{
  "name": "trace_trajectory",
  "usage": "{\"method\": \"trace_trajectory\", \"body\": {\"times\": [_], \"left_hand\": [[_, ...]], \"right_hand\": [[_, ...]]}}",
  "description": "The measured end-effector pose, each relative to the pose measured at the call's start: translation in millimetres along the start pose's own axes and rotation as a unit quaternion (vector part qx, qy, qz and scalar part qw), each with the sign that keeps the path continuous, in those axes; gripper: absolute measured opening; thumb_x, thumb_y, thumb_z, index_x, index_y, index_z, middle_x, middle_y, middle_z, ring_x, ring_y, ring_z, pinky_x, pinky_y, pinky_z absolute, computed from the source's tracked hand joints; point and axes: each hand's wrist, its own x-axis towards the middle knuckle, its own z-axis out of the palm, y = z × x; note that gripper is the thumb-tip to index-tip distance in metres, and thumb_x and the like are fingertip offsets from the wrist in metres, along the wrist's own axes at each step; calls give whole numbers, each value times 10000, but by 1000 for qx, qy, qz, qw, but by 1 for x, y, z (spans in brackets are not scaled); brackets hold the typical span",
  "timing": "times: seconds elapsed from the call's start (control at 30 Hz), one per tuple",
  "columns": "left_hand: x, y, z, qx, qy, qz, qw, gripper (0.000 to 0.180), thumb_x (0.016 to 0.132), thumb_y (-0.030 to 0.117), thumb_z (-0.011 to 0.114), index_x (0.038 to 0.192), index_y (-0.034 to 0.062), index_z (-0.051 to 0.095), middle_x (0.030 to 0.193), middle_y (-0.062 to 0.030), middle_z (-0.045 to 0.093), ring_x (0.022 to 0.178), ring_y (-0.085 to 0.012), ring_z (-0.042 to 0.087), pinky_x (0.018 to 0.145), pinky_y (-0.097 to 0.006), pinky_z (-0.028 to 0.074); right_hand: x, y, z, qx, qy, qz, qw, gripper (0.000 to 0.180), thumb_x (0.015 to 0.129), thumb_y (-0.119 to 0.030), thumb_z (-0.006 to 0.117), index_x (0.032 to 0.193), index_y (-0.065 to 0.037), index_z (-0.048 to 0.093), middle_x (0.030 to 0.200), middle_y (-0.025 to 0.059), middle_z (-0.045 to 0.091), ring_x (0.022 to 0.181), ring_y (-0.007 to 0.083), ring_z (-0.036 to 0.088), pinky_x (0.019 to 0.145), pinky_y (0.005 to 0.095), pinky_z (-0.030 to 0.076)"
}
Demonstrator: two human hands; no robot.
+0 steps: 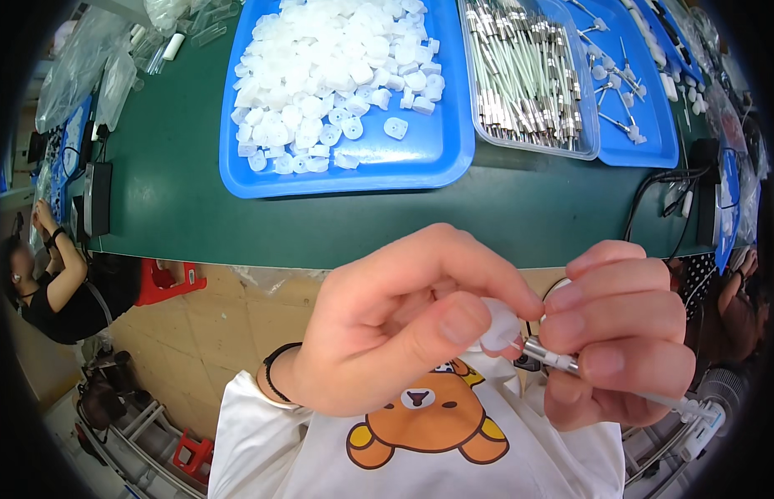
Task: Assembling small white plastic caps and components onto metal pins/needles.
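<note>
White plastic cap (499,323) pinched in the person's left hand (395,320), in front of a white shirt (275,445). The right hand (620,333) is clamped around a slim metal-ended rod (555,356), its tip pointing at the cap. Beyond, on a green surface (167,195), a blue tray (387,170) of small white caps (329,71) sits beside a clear box (537,148) of rods (524,79).

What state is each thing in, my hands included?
Left hand: closed on white piece
White piece: held
Right hand: closed on metal-ended tube
Metal-ended tube: held, tilted
Large blue tray: heaped with white pieces
Clear box: open-topped, full of rods
Tray beside box: holding scattered parts
</note>
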Motion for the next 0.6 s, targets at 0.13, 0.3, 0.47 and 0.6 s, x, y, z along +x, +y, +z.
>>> {"method": "trace_trajectory", "body": {"times": [0.13,0.3,0.47,0.6], "left_hand": [[0,0,0,6,0,-3,1000,431,809,408,393,770,-12,479,655,-86,519,580,-116,456,515,-228,358],[0,0,-2,5,-16,-9,1000,432,814,404,388,766,-15,478,658,-92,523,578,-117,450,520,-227,353],[1,2,-2,18,-12,-13,1000,431,818,396,387,760,-21,478,658,-96,522,571,-118,446,523,-228,346],[-1,1,-4,13,-8,-29,999,433,816,396,394,754,-24,477,650,-96,516,555,-117,441,516,-230,341]], "right_hand": [[0,0,2,-6,7,-5,1000,270,709,-146,596,858,-95,377,801,75,510,686,198,509,608,331,411],[-1,-1,3,-10,16,-1,1000,262,709,-150,596,860,-90,391,792,80,518,678,196,511,603,326,410],[-4,0,0,-8,19,11,1000,243,696,-151,607,838,-83,422,761,77,538,657,179,501,595,320,405],[-17,27,18,81,97,-66,990,233,687,-148,614,820,-69,440,740,75,548,638,163,489,587,316,403]]}}
